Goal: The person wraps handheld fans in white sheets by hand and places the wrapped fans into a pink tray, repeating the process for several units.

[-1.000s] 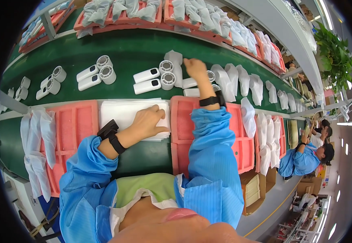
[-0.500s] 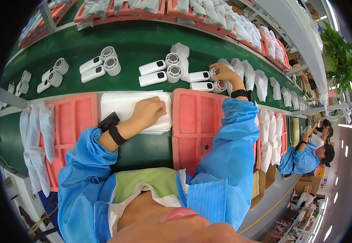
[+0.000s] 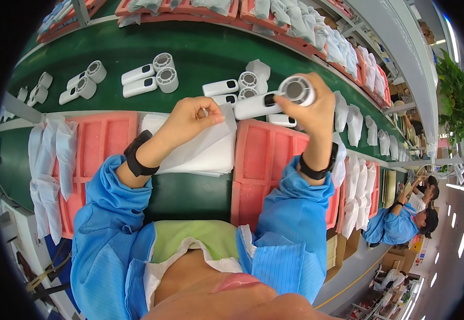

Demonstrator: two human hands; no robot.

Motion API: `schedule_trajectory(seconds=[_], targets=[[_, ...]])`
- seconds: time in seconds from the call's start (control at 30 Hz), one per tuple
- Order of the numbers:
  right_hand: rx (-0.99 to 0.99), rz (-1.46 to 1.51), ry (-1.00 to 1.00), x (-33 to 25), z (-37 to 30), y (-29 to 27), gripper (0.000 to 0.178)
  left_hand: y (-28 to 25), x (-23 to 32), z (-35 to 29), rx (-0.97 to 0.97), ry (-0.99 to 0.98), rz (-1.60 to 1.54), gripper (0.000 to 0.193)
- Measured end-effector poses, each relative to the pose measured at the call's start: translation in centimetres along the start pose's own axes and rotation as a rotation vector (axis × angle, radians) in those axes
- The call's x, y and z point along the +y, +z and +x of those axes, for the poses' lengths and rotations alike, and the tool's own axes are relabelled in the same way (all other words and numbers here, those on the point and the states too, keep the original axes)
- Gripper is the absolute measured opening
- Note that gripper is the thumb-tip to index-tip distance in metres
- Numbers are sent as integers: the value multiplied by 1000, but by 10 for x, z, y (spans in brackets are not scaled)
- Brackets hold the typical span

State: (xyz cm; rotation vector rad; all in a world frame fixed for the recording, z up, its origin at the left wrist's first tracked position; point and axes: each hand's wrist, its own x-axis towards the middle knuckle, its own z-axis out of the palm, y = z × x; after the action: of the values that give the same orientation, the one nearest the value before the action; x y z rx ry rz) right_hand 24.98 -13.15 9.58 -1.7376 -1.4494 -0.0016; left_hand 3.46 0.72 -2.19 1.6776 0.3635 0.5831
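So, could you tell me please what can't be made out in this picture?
- Head view: the right hand covers part of the white handheld device.
- The left hand hides its grip on the stack of white bags.
- The devices on the belt are too small for detail.

A long green conveyor belt (image 3: 200,48) is running across the room past red foam trays (image 3: 98,144). A leafy plant (image 3: 458,90) is hanging at the right. Bright ceiling lights (image 3: 461,245) are glowing beyond a seated co-worker in blue (image 3: 397,224) by stacked cardboard boxes (image 3: 397,261).
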Motion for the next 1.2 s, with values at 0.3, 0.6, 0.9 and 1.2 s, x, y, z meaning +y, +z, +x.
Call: schedule_trajectory(seconds=[0.3, 0.6, 0.9, 1.2], targets=[[-133, 216, 77, -28, -26, 102, 48, -10, 22, -17, 291, 63, -199, 8], [-308, 260, -186, -39, -35, 107, 62, -26, 40, -23, 298, -69, -652, 10], [-66, 177, -200, -48, -41, 108, 70, -11, 68, -43, 352, 480, 205, 14], [-66, 30, -182, -42, -41, 102, 66, 15, 62, -56, 233, 753, 673, 32]])
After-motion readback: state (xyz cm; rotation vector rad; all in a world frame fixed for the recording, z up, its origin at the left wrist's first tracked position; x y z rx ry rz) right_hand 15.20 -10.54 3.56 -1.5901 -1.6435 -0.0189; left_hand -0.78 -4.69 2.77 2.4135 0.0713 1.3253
